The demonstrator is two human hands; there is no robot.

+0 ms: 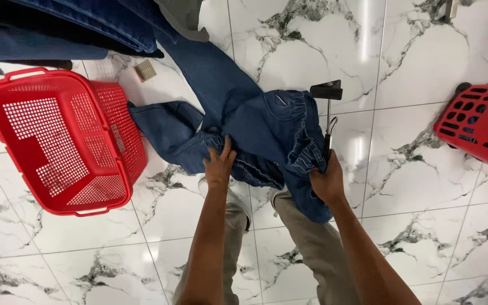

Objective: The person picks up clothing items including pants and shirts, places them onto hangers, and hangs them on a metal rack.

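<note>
Both hands grip a pair of blue jeans (266,133) held above the marble floor (425,226). The left hand (219,165) pinches the denim; the right hand (326,182) is closed around the waistband and a clip hanger (327,113). A red basket (63,138) sits left.

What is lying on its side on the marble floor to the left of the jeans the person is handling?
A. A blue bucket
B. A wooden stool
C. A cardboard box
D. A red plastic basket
D. A red plastic basket with perforated walls lies tipped on its side on the marble floor, left of the blue jeans that the left hand and right hand grip.
</note>
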